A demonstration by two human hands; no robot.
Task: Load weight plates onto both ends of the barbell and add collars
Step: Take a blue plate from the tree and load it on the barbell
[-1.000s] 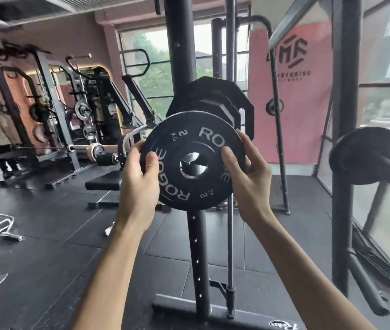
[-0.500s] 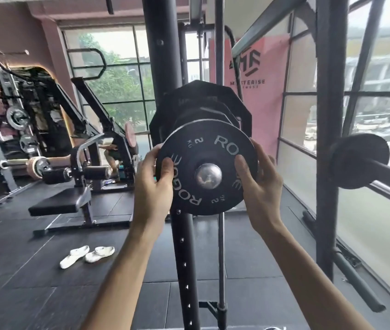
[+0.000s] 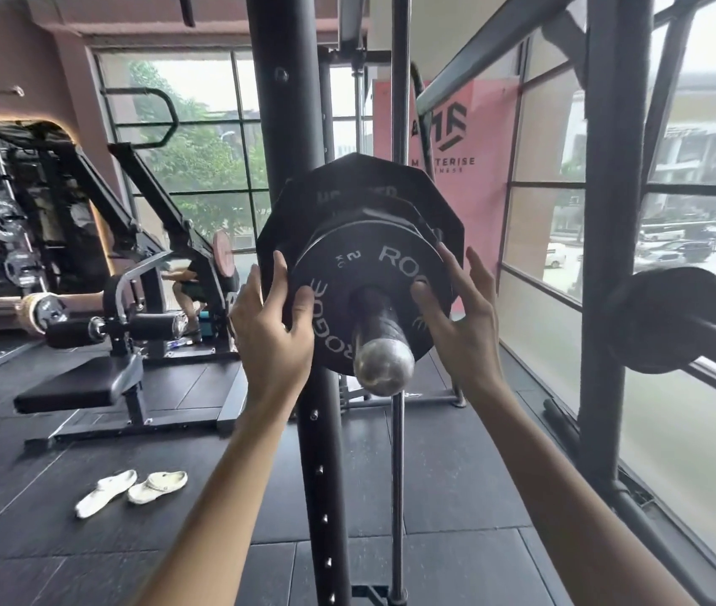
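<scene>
Left hand (image 3: 273, 330) and right hand (image 3: 467, 332) clasp the ROGUE 2 KG plate (image 3: 347, 273) on the barbell sleeve (image 3: 384, 358); bigger plate (image 3: 347, 181) behind, lettering unreadable.

floor (image 3: 456, 474): dark mats | on it: white slippers (image 3: 155, 486), bench (image 3: 76, 387), rack post (image 3: 325, 474)
</scene>
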